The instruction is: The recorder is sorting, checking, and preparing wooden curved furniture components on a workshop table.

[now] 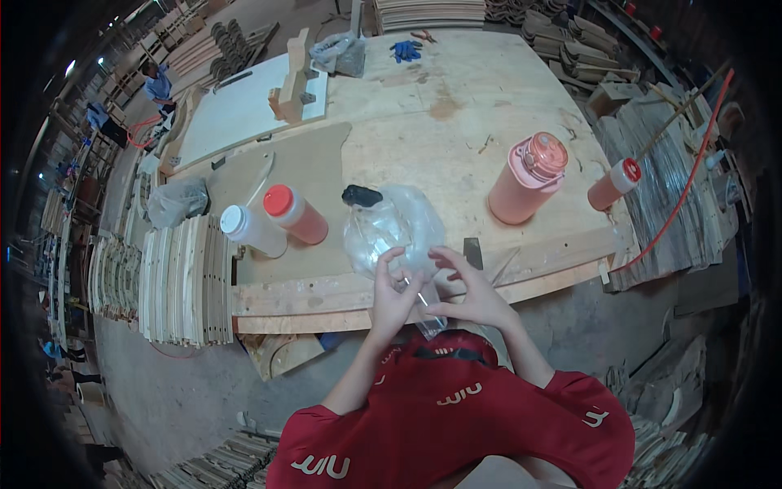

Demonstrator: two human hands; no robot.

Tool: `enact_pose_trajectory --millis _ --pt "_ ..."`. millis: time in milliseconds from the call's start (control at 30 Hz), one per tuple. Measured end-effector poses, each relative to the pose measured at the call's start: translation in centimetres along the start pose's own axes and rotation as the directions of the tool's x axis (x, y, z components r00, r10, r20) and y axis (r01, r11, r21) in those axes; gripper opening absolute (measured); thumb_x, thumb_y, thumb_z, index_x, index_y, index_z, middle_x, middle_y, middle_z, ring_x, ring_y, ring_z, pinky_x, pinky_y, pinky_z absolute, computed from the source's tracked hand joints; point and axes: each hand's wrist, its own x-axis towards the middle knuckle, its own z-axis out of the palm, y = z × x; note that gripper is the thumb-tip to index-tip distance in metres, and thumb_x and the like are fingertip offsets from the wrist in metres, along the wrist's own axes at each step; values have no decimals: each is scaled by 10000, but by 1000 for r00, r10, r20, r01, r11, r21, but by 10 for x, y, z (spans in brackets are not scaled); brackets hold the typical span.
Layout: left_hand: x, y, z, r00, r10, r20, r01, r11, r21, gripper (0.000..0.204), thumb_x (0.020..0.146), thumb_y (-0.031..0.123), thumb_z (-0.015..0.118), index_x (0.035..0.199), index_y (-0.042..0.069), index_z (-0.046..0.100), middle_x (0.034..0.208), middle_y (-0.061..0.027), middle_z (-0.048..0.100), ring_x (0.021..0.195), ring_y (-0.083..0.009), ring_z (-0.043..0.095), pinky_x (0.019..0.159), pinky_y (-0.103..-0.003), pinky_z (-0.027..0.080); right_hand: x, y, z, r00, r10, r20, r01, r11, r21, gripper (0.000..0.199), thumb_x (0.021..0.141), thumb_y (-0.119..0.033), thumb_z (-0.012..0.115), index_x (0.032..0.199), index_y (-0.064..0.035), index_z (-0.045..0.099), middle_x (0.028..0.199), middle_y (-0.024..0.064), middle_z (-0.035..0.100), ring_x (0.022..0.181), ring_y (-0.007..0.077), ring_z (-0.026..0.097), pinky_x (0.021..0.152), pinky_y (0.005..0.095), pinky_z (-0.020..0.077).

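Note:
At the near edge of the table, my left hand has its fingers bent and its thumb against a clear plastic piece, which seems pinched there. The piece hangs down in front of my red shirt; whether it is a small bag or a sleeve I cannot make out. Close on its other side is my right hand, fingers and thumb apart, the thumb tip near or touching the plastic. Just beyond both hands lies a crumpled clear plastic bag, with a black object at its far left.
Left of the bag stand a red-capped bottle and a white-capped bottle. A large pink jug and a smaller red-capped bottle stand at right. Blue gloves lie far back. Stacked wooden slats adjoin the table's left.

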Motion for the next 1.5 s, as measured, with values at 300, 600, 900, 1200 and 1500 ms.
enact_pose_trajectory --millis 300,600,900,1200,1500 --pt "11 20 8 969 -47 244 111 960 -256 458 825 0 572 1207 48 324 685 13 455 747 -86 542 659 -205 433 8 39 3 894 321 312 -447 650 614 574 861 -205 570 1335 -63 280 1234 160 442 1160 195 432 929 314 388" --pt "14 8 0 930 -117 349 244 906 -347 432 829 -19 541 1194 49 318 927 -105 575 945 -216 588 854 -320 486 0 56 0 949 206 240 -316 566 762 295 868 -169 553 1118 -29 483 1058 81 572 996 166 537 847 289 429" --pt "21 28 -7 944 -81 319 42 991 127 394 818 -8 573 1156 41 377 689 -15 542 706 -121 606 559 -194 436 0 49 -38 889 456 -48 -366 769 525 200 883 -172 525 866 6 615 543 -17 526 454 39 477 422 193 364" --pt "27 43 3 995 -11 95 -9 980 200 323 808 17 599 1086 52 438 521 58 435 417 3 349 389 -158 228 1 22 -52 907 354 -228 -282 913 296 210 848 -177 566 856 19 642 630 -13 582 512 12 465 470 176 356" --pt "49 42 3 986 138 91 -159 945 285 292 809 32 602 1074 56 481 516 76 372 457 3 321 413 -170 219 17 20 -79 886 252 -389 -197 964 177 215 859 -172 556 816 25 630 642 -4 573 552 42 502 493 193 398"
